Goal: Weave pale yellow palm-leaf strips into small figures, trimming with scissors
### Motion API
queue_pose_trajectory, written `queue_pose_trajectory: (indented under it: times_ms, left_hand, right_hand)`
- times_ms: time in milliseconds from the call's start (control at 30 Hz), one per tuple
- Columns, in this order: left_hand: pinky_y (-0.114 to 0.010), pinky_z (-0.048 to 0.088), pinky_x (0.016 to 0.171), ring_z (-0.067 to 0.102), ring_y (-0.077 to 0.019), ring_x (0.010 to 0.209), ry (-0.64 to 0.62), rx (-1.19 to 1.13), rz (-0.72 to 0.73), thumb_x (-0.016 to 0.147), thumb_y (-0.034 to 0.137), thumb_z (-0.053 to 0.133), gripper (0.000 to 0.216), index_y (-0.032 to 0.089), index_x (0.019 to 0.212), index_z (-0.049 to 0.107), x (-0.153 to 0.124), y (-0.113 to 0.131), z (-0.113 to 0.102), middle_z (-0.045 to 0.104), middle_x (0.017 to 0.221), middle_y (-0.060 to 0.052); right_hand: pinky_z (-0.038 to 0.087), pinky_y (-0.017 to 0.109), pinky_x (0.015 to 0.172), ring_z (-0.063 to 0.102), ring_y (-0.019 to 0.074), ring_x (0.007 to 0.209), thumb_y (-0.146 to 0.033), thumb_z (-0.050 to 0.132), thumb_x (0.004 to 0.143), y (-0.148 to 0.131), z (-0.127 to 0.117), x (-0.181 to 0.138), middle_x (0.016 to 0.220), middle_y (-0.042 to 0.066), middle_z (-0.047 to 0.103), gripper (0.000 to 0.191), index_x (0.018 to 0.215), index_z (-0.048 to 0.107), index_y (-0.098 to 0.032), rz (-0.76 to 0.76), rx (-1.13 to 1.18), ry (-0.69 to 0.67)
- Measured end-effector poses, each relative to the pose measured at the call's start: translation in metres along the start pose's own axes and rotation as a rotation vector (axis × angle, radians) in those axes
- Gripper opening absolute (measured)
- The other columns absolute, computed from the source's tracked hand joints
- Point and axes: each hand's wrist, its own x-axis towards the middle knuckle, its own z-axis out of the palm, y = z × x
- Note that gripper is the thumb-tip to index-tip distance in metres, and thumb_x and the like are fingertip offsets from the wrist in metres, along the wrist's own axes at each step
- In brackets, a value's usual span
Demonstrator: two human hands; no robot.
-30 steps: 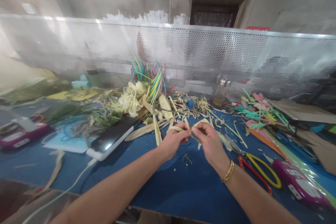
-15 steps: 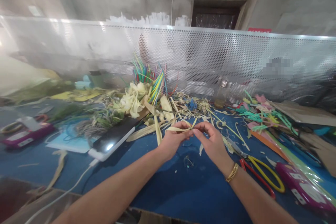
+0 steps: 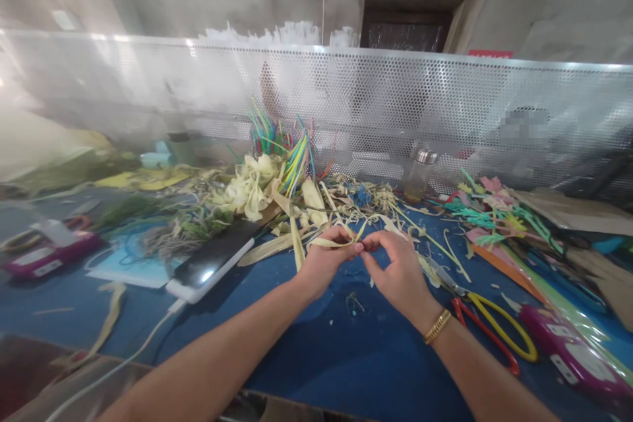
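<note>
Just above the blue table, both my hands meet fingertip to fingertip. My left hand [image 3: 324,262] pinches a pale, folded corn husk strip [image 3: 324,243], whose looped end sticks out to the left and whose thin tip stands up between the hands. My right hand [image 3: 398,270], with a gold bracelet on the wrist, has thumb and index finger bent together at the strip's right end; the exact contact point is small and partly hidden. Beyond the hands lies a heap of dried husk pieces [image 3: 312,201]. Scissors [image 3: 465,291] with one red and one yellow handle lie right of my right hand.
A phone [image 3: 217,257] on a white charging cable lies to the left, beside grey-green stems [image 3: 180,234]. Colourful wires [image 3: 294,158] stand at the back. A glass bottle [image 3: 418,175] stands by the perforated metal screen [image 3: 380,99]. A purple device [image 3: 568,353] lies at right.
My right thumb and index finger have shifted slightly, with the thumb lower and a wider gap behind the fingertips. The husk strip stays in my left hand, and the view has tilted slightly.
</note>
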Motion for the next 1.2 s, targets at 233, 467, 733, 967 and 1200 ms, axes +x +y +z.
queue_pose_trajectory:
  times_ms: [233,467,733,967,1200]
  left_hand:
    - [-0.022,0.038,0.058,0.048,-0.0094,0.059,0.015,0.055,0.002,0.062,0.029,0.079,0.026,0.014,0.065,0.058,0.000,0.001,0.000,0.055,0.061,0.002]
    - [-0.022,0.036,0.055,0.046,-0.0091,0.055,0.087,0.117,0.051,0.066,0.034,0.076,0.026,0.014,0.063,0.059,0.000,-0.003,0.002,0.053,0.057,0.003]
    - [-0.023,0.037,0.055,0.045,-0.0091,0.054,0.106,0.121,0.093,0.068,0.030,0.073,0.023,0.014,0.058,0.059,0.000,-0.003,0.004,0.052,0.055,0.002]
    - [-0.023,0.040,0.057,0.050,-0.0098,0.057,0.083,0.090,0.030,0.062,0.028,0.077,0.019,0.013,0.067,0.066,0.002,-0.002,0.001,0.059,0.060,0.000]
    - [-0.021,0.038,0.047,0.059,-0.0134,0.059,0.053,0.191,-0.027,0.067,0.028,0.073,0.018,0.013,0.078,0.072,0.000,0.004,0.002,0.065,0.065,-0.005]
  right_hand:
    - [0.036,0.036,0.082,0.059,0.0185,0.075,-0.025,0.060,0.080,-0.001,0.001,0.001,0.078,0.001,0.066,0.004,0.083,0.060,-0.022,0.027,0.016,-0.030]
    - [0.033,0.035,0.081,0.056,0.0172,0.074,-0.025,0.056,0.086,-0.003,-0.004,0.001,0.074,-0.001,0.065,0.013,0.075,0.062,-0.022,0.021,-0.042,-0.062]
    - [0.032,0.033,0.078,0.054,0.0163,0.073,-0.021,0.056,0.086,-0.006,-0.007,0.003,0.072,-0.002,0.062,0.013,0.073,0.060,-0.021,0.014,-0.059,-0.076]
    - [0.033,0.034,0.080,0.056,0.0175,0.073,-0.023,0.058,0.083,0.006,-0.003,0.002,0.073,-0.001,0.065,0.010,0.074,0.062,-0.022,0.033,-0.070,-0.019]
    - [0.040,0.036,0.080,0.060,0.0215,0.083,-0.030,0.059,0.082,0.025,-0.002,0.005,0.085,0.003,0.068,0.010,0.085,0.065,-0.023,0.093,-0.012,0.093]
